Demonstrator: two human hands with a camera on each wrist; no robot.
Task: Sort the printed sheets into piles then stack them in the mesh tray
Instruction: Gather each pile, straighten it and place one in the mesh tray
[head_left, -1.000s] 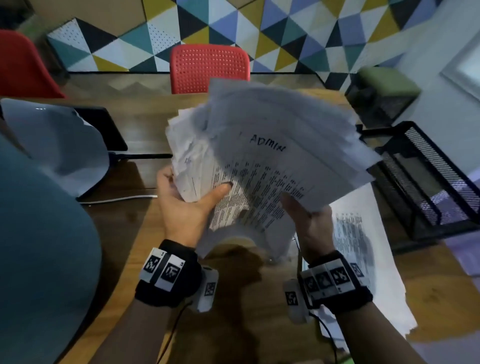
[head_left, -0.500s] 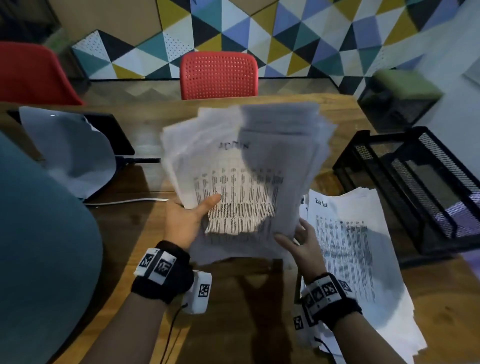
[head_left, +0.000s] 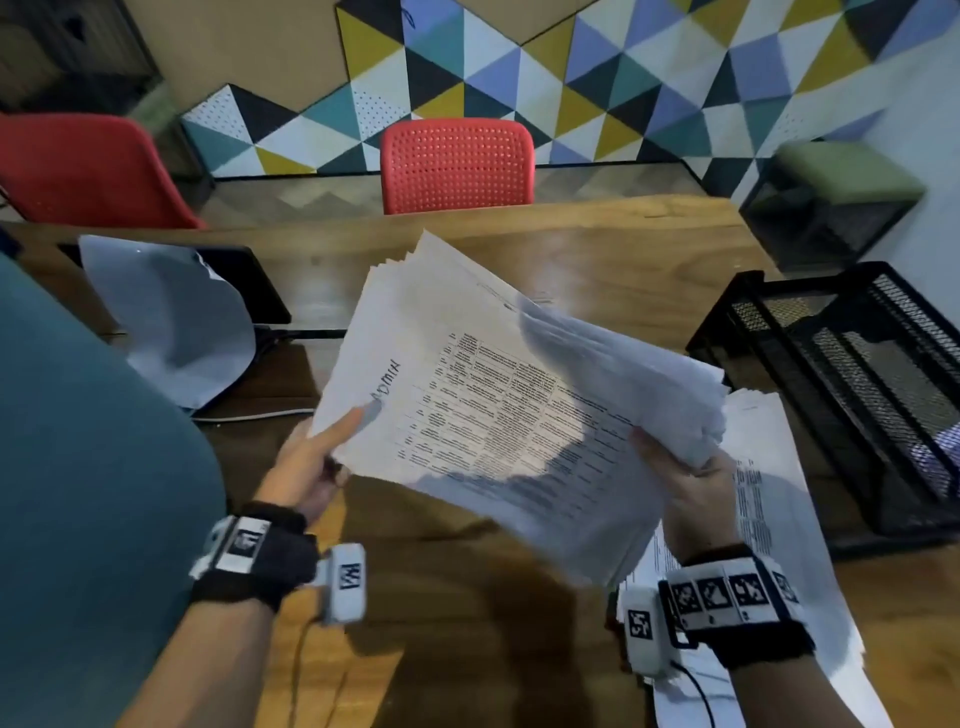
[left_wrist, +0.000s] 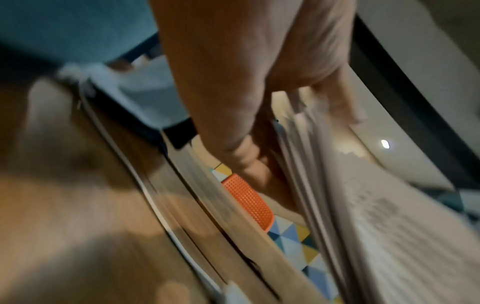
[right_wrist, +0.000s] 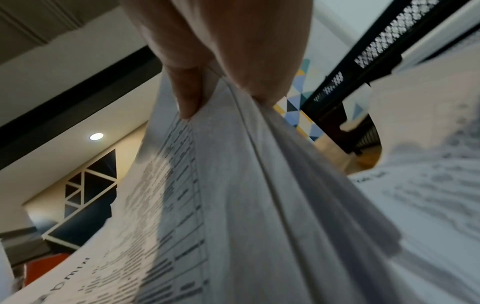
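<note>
A thick stack of printed sheets (head_left: 498, 410), its top page marked "ADMIN" by hand, hangs in the air above the wooden table. My left hand (head_left: 317, 457) pinches its left corner, thumb on top; the left wrist view shows that hand (left_wrist: 259, 115) with fingers under the sheets (left_wrist: 376, 216). My right hand (head_left: 691, 483) grips the stack's right edge, seen close as a thumb-and-finger pinch (right_wrist: 221, 86) on the sheets (right_wrist: 233, 205). A second pile of printed sheets (head_left: 769, 519) lies on the table under my right wrist. The black mesh tray (head_left: 852, 395) stands at the right.
A laptop (head_left: 244, 280) with a pale cloth (head_left: 171, 322) draped over it sits at the left, with a white cable (head_left: 249, 415) beside it. Red chairs (head_left: 457, 166) stand behind the table (head_left: 623, 249). A green-topped stool (head_left: 836, 197) is at the far right.
The held stack has turned from upright and fanned to lying sideways and squared up. Both hands have shifted to its opposite ends. The camera has tilted up a little.
</note>
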